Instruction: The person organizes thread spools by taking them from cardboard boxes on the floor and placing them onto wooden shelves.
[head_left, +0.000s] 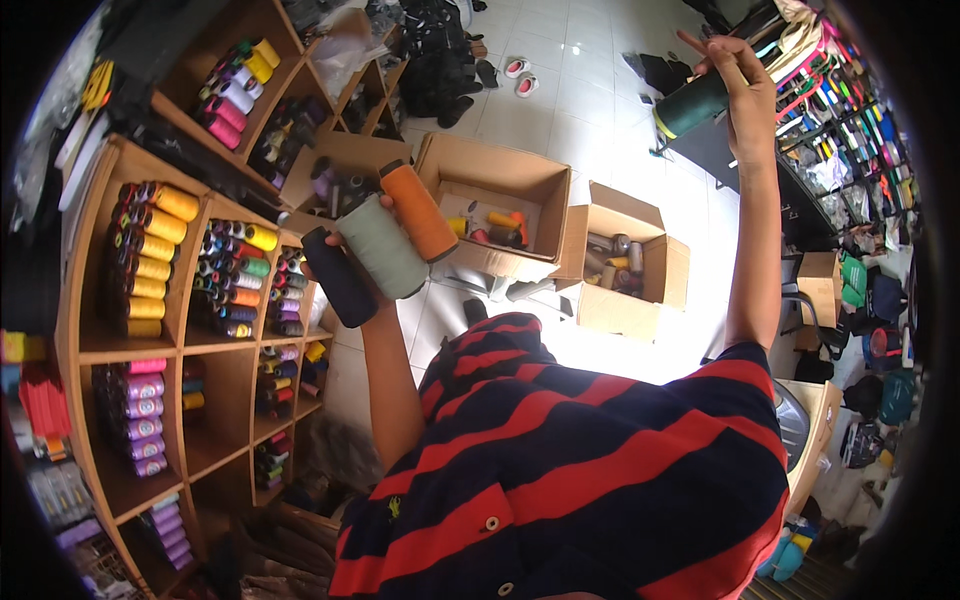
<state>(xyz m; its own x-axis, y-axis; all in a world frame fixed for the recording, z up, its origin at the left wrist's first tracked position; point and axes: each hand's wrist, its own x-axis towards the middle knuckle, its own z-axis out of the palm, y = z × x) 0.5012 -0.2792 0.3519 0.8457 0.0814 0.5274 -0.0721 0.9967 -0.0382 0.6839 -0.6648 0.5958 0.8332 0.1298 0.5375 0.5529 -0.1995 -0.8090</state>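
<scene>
My left hand [352,240] is raised in front of me and holds three large thread spools fanned out: an orange one [418,210], a pale grey-green one [384,246] and a dark navy one [339,276]. My right hand [742,82] is stretched far out to the upper right and grips a dark green thread spool [690,106] next to a rack of coloured goods. My red and navy striped shirt [580,470] fills the lower middle of the view.
Wooden cubby shelves [190,345] packed with coloured thread spools stand on my left. Open cardboard boxes [500,180] [625,260] with a few spools sit on the white tiled floor ahead. A dark counter and hanging colourful items [850,120] line the right side.
</scene>
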